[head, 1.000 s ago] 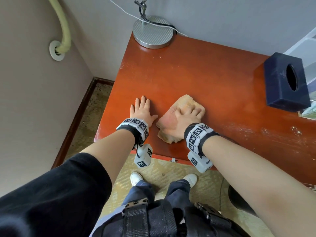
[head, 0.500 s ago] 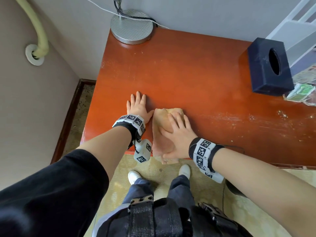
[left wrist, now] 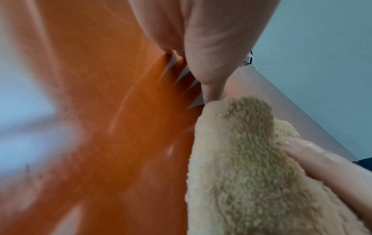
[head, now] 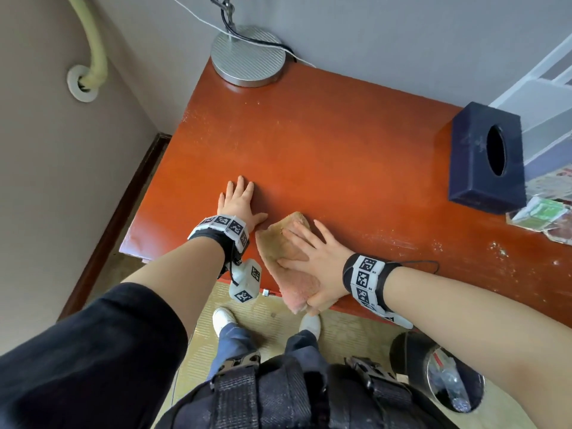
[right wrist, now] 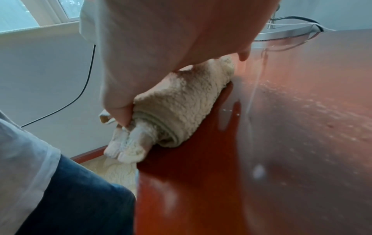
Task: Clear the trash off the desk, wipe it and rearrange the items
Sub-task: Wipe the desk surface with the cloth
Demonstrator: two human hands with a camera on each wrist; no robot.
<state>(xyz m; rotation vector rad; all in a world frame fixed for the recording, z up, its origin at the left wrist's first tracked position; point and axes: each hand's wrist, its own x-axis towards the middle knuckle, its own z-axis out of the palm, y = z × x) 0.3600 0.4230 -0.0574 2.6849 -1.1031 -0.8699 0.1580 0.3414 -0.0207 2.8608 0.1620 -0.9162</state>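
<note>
A beige fleecy cloth [head: 277, 239] lies folded on the red-orange desk [head: 340, 156], its pinkish end hanging over the front edge. My right hand [head: 312, 255] lies flat on it with the fingers spread and straight, pressing it down. In the right wrist view the palm [right wrist: 171, 31] covers the cloth [right wrist: 181, 103] and the thumb bears on its near end. Just left of the cloth, my left hand [head: 240, 201] rests flat on the bare desk, holding nothing. In the left wrist view the cloth [left wrist: 251, 159] nearly touches that hand's thumb [left wrist: 211, 47].
A round metal lamp base [head: 247, 55] with cables stands at the back left corner. A navy tissue box [head: 486, 156] sits at the right, with packets and papers [head: 544, 218] beside it. Crumbs [head: 495, 246] speckle the desk's right part. A black bin [head: 445, 376] stands on the floor.
My right hand has drawn the cloth back toward the front edge, where its end now hangs over, and its fingers have spread. The left hand has stayed flat in place.
</note>
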